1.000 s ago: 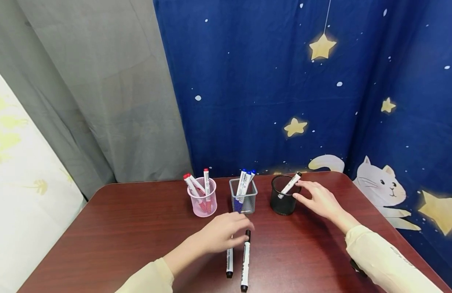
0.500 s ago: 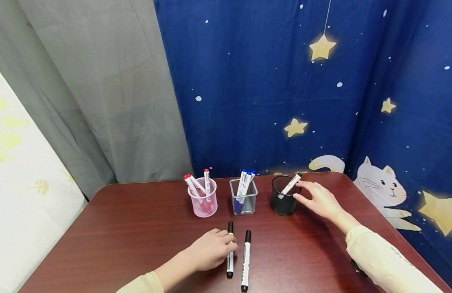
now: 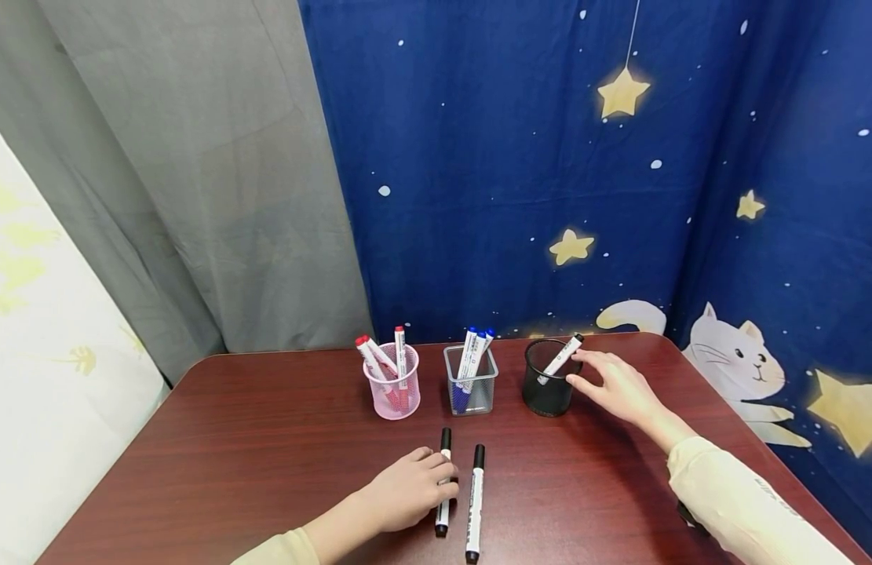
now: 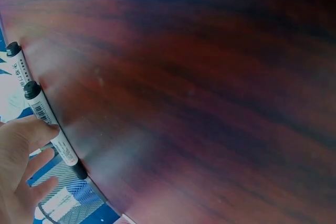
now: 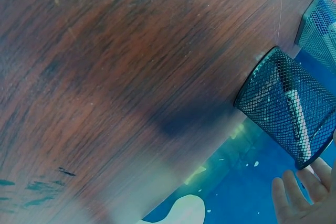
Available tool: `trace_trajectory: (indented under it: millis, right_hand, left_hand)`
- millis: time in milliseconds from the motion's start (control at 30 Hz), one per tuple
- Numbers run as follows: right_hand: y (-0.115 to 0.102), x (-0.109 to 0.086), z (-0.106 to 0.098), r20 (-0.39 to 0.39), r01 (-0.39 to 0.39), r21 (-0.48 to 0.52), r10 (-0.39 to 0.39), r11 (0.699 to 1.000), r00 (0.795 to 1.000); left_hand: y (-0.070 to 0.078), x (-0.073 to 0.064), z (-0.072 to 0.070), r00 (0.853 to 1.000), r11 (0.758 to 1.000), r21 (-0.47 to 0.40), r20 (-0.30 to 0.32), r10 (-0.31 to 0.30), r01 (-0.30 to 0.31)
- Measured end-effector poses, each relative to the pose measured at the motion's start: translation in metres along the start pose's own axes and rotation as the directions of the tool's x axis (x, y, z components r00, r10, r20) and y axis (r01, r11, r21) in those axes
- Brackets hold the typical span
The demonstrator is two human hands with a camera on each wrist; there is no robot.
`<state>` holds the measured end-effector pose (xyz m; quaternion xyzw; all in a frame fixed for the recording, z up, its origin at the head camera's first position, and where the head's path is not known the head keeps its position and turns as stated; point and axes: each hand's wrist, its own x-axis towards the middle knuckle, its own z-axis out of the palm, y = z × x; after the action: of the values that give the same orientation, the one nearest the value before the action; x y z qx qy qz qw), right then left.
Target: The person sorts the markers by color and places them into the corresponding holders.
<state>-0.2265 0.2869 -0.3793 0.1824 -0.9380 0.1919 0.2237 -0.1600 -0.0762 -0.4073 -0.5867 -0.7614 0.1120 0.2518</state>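
In the head view my left hand [image 3: 411, 488] is over the left of two white markers with black caps [image 3: 443, 514], which lies on the table. The left wrist view shows the thumb against this marker's white barrel [image 4: 62, 148]; the other fingers are partly hidden behind it or spread loosely. The second black-capped marker [image 3: 475, 502] lies just to the right, untouched. My right hand [image 3: 615, 384] touches the rim of the black mesh pen cup [image 3: 546, 396] at its right side, its fingers fairly straight. One black-capped marker [image 3: 564, 353] leans inside that cup.
A pink mesh cup [image 3: 395, 400] with red-capped markers stands at the back left. Between it and the black cup is a grey square mesh holder [image 3: 481, 396] with blue-capped markers. The brown table [image 3: 252, 439] ends in front of grey and blue curtains.
My left hand has come down and to the left, from above the two markers onto the left one. The right hand has stayed at the black cup.
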Motion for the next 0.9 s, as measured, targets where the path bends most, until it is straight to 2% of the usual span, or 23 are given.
trace_trajectory:
  millis: [500,900]
  right_hand:
    - [-0.0008,-0.0010,0.0000,-0.004,0.002,-0.001,-0.002,1.000,1.000]
    - [-0.0020,-0.0009,-0.0004,-0.006,0.003,0.000,-0.003,1.000,1.000]
  left_hand:
    - [-0.0013,-0.0023,0.0077,1.000,0.998,0.054,-0.001,0.025,-0.025]
    - [-0.0007,-0.0058,0.0019,0.999,0.998,0.034,-0.019,0.049,-0.048]
